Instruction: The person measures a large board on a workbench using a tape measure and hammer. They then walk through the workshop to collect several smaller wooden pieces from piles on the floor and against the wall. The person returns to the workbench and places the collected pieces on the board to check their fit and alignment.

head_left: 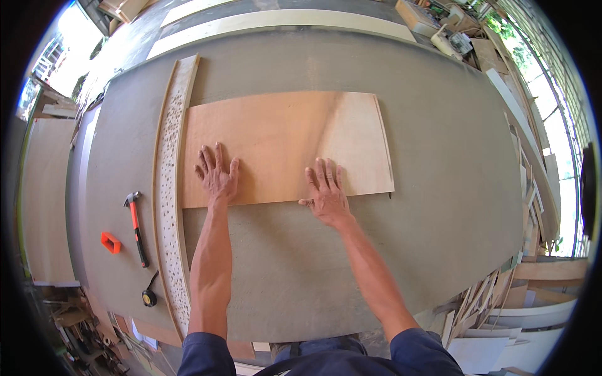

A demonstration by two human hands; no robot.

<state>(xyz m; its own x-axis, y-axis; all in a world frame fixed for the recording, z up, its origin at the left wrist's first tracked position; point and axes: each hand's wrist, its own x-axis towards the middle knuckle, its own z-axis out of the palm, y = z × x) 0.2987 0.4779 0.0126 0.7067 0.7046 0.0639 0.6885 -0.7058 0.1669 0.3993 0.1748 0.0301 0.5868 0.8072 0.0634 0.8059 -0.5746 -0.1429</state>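
A thin rectangular wooden panel, orange-brown with a paler right end, lies flat on the large grey-brown worktable. My left hand rests on its left part, fingers spread. Near the panel's front edge, right of its middle, my right hand lies with fingers stretched out and the thumb pointing left. Neither hand grips anything. The panel's left edge meets a long board with a speckled, pitted face, which runs from the far side of the table toward me. A thin wooden strip borders that board's left side.
Left of the speckled board lie a claw hammer with an orange and black handle, an orange angular block and a tape measure. Stacked wood offcuts stand at the near right. Pale boards lie beyond the far table edge.
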